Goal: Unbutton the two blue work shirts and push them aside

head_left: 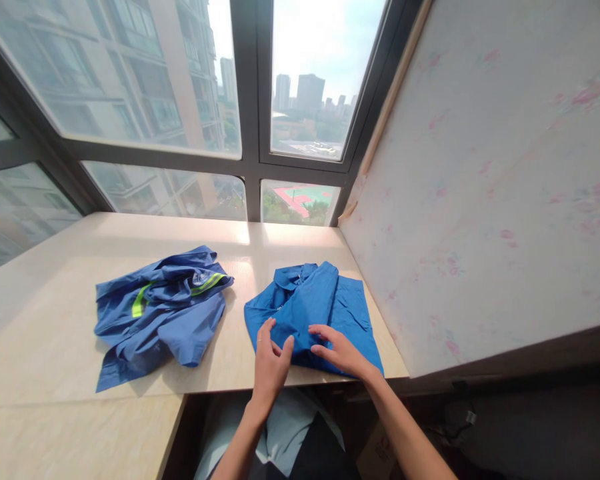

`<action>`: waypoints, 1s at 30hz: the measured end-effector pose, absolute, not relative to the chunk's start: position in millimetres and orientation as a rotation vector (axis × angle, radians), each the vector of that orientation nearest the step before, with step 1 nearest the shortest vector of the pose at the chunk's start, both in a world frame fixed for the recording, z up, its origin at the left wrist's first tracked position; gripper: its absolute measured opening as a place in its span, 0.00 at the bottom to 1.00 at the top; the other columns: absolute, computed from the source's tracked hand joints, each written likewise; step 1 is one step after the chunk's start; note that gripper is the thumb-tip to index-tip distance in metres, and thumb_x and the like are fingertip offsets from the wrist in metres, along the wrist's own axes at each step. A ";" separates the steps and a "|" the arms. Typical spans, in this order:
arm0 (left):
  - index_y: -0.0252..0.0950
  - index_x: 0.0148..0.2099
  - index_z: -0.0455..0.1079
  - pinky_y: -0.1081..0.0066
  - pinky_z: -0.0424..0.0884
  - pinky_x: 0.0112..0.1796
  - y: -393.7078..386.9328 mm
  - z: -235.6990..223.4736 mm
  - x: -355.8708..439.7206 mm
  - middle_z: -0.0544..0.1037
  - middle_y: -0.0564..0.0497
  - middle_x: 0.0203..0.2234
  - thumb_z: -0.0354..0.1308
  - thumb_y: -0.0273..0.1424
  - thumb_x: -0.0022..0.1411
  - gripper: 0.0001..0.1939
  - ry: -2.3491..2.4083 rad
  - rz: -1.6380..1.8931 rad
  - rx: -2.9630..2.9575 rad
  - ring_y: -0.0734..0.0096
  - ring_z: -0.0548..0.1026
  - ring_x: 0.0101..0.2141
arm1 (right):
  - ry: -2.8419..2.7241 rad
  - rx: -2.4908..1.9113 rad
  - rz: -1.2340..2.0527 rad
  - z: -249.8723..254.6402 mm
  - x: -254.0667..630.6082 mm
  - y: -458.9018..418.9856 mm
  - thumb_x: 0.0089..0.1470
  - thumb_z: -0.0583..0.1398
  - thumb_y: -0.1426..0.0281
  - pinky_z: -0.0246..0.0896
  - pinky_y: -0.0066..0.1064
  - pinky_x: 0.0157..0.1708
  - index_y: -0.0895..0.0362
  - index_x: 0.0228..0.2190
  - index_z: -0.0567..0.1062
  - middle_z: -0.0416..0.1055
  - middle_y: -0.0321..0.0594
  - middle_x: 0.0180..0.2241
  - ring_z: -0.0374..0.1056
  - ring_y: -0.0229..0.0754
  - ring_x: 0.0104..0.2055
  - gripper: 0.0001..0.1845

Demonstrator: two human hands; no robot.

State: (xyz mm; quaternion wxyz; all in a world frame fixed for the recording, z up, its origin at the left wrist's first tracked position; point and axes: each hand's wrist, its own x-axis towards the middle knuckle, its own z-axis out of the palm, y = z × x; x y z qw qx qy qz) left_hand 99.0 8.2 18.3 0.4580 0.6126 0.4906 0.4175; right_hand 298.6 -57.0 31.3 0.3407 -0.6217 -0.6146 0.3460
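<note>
A bright blue collared garment [305,303], partly folded, lies on the table in front of me, its collar toward the window. My left hand [273,353] is over its near left edge, thumb and fingers apart, with nothing in it. Over the near middle of the cloth, my right hand [343,352] has its fingers spread and holds nothing. Whether the fingertips touch the fabric, I cannot tell. To the left, a darker blue garment [165,313] with yellow-green reflective strips lies crumpled, apart from both hands.
The pale table [45,320] runs along a dark-framed window [253,100]. A wall [480,200] with a pink floral pattern rises close on the right. The table's front edge lies just below my hands. A cardboard box [377,453] stands under the table.
</note>
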 end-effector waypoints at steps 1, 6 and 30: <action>0.34 0.61 0.62 0.62 0.75 0.35 9.2 20.1 109.0 0.69 0.35 0.57 0.57 0.46 0.61 0.32 1.189 1.053 1.586 0.70 0.75 0.30 | -1.539 -1.650 0.877 25.8 303.8 -60.9 0.58 0.61 0.62 0.64 0.44 0.56 0.55 0.53 0.73 0.69 0.48 0.57 0.67 0.49 0.57 0.23; 0.35 0.60 0.63 0.49 0.63 0.58 42.5 24.5 158.2 0.64 0.37 0.63 0.56 0.41 0.63 0.26 1.155 1.082 2.042 0.50 0.65 0.60 | -1.426 -1.895 0.678 -18.4 327.3 -76.1 0.57 0.58 0.63 0.54 0.48 0.64 0.58 0.58 0.69 0.64 0.51 0.61 0.60 0.51 0.64 0.29; 0.36 0.39 0.74 0.65 0.71 0.47 120.7 134.5 166.7 0.75 0.48 0.39 0.57 0.29 0.62 0.05 0.764 1.690 1.832 0.66 0.74 0.43 | -1.420 -2.364 -0.052 -78.8 351.5 -19.5 0.64 0.51 0.58 0.40 0.56 0.65 0.69 0.62 0.64 0.49 0.63 0.67 0.43 0.63 0.70 0.34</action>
